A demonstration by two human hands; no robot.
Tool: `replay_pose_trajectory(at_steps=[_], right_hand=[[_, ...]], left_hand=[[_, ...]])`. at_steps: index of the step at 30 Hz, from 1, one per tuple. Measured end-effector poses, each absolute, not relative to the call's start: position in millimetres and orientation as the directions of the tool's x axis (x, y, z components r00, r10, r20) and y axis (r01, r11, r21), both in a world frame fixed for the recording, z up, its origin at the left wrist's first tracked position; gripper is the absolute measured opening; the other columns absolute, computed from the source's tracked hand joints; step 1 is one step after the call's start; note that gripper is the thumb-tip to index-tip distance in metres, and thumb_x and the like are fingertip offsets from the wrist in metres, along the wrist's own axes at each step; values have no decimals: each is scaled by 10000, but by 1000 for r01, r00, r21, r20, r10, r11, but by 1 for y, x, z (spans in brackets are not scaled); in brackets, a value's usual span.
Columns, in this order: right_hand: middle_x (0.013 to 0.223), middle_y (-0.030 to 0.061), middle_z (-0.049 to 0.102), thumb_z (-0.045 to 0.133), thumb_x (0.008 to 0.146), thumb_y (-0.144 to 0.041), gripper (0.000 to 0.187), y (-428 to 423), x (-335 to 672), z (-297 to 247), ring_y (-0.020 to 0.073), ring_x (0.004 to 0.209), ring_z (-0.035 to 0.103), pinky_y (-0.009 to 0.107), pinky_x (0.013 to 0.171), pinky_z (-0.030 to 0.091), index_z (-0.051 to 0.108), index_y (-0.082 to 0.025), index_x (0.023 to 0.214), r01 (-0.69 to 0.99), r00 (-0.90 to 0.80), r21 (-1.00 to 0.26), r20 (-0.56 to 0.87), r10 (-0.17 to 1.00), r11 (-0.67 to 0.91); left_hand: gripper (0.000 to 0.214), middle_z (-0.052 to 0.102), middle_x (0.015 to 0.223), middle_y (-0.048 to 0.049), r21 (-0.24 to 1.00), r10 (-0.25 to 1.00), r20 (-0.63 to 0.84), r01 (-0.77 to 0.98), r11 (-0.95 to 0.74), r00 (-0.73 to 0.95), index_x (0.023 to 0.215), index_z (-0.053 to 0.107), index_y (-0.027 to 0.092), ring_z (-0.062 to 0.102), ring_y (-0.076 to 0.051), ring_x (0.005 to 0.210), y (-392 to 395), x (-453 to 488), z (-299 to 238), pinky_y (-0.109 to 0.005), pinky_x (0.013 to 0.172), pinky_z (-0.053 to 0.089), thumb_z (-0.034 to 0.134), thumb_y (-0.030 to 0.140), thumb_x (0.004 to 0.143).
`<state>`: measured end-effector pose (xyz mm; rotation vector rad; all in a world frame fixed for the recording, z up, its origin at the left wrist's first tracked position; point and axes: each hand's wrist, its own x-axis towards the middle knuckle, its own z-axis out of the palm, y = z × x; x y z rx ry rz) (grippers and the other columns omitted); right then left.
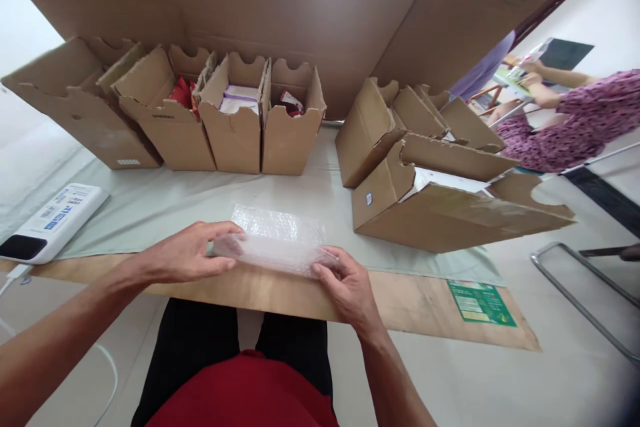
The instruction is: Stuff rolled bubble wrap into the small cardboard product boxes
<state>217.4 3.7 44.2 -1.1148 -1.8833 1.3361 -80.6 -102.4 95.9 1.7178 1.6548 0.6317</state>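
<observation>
Fingers of the left hand (187, 253) and right hand (353, 287) grasp opposite ends of the bubble wrap (280, 230), which seems folded, though its clear layers are hard to make out. It is near the surface's (410, 297) front edge, before several cardboard boxes (287, 147).

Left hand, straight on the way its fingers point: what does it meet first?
The bubble wrap, already right at the left hand. Past that, the right hand looks roughly in line, though one view leaves depth unclear.
</observation>
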Motion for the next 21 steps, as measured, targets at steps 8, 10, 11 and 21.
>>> replay_pose_trajectory(at_steps=[8,10,11,21], right_hand=[[769,-8,661,649,904,-400,394,13,209,43,174,672,599,309,701,501,662,-218,1253,474,-372,-853,32,928,220],[792,-5,668,650,906,-406,412,17,206,43,176,690,608,316,736,503,650,-220,1274,505,-355,-823,77,932,260],[810,0,676,650,907,-410,419,20,205,42,181,709,618,320,753,505,645,-218,1280,514,-351,-810,102,931,282],[1389,173,611,622,914,-382,540,55,197,22,355,1252,557,522,1047,455,555,-156,1401,685,-517,-435,275,811,584]], left_hand=[[257,616,693,18,806,960,-131,537,249,-248,789,624,213,563,-154,639,-95,-72,62,-262,596,427,533,433,885],[249,577,642,28,752,949,-105,601,271,-297,770,610,217,521,-150,590,-88,-66,60,-268,567,392,518,427,868],[248,575,635,28,720,945,-99,633,284,-311,778,609,219,519,-154,584,-85,-64,59,-274,567,388,502,425,866],[567,667,1215,-121,287,902,-57,858,425,-428,1427,485,157,678,-280,934,-82,-59,53,-356,715,460,469,380,906]])
